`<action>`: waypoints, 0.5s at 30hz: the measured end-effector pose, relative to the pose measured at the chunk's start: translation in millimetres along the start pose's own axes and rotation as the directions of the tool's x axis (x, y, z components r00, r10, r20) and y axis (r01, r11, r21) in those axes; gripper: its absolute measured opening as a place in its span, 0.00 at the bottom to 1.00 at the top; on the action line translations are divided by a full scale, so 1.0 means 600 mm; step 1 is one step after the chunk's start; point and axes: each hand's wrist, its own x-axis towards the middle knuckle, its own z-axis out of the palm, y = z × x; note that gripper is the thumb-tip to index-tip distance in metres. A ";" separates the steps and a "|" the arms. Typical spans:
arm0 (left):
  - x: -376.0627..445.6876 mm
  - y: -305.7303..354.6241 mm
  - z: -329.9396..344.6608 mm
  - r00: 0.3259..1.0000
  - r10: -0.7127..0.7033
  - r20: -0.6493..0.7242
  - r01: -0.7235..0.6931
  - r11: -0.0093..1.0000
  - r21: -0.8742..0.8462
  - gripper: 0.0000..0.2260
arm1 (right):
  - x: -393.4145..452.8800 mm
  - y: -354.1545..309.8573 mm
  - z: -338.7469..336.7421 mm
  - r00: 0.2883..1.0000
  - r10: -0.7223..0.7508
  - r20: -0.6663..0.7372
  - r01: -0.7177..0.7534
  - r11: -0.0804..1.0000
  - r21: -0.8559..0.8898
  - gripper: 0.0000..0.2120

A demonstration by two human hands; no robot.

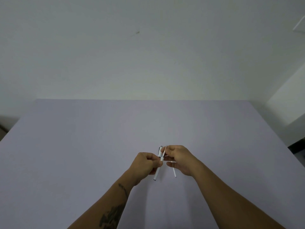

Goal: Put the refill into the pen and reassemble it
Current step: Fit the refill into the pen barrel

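Note:
My left hand (146, 164) grips a white pen barrel (157, 172), which slants down toward me with its lower end free. My right hand (179, 157) pinches a thin refill (164, 151) that runs from above the fingers down into the barrel's upper end. Behind the refill a white pen cap (160, 150) with a clip shows between the hands; whether it lies on the table or is held I cannot tell. A second thin white tube (174, 171) sticks out below my right palm.
A pale lilac table (82, 146) fills the lower view, its far edge against a white wall (148, 47). A dark object (297, 146) sits off the table's right edge.

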 end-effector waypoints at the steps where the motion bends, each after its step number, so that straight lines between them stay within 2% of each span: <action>1: 0.000 -0.001 0.000 1.000 0.002 -0.006 -0.002 1.000 0.011 0.03 | -0.001 -0.001 0.001 1.000 0.004 0.011 -0.005 1.000 0.006 0.12; 7: -0.003 -0.004 -0.003 0.998 0.036 -0.046 -0.033 0.998 0.058 0.03 | 0.001 0.007 0.004 0.998 0.024 0.057 -0.025 1.000 0.007 0.09; 15: -0.002 -0.010 -0.001 0.996 0.054 -0.064 -0.047 0.994 0.099 0.04 | 0.002 0.007 0.007 1.000 -0.012 -0.007 0.012 1.000 -0.026 0.10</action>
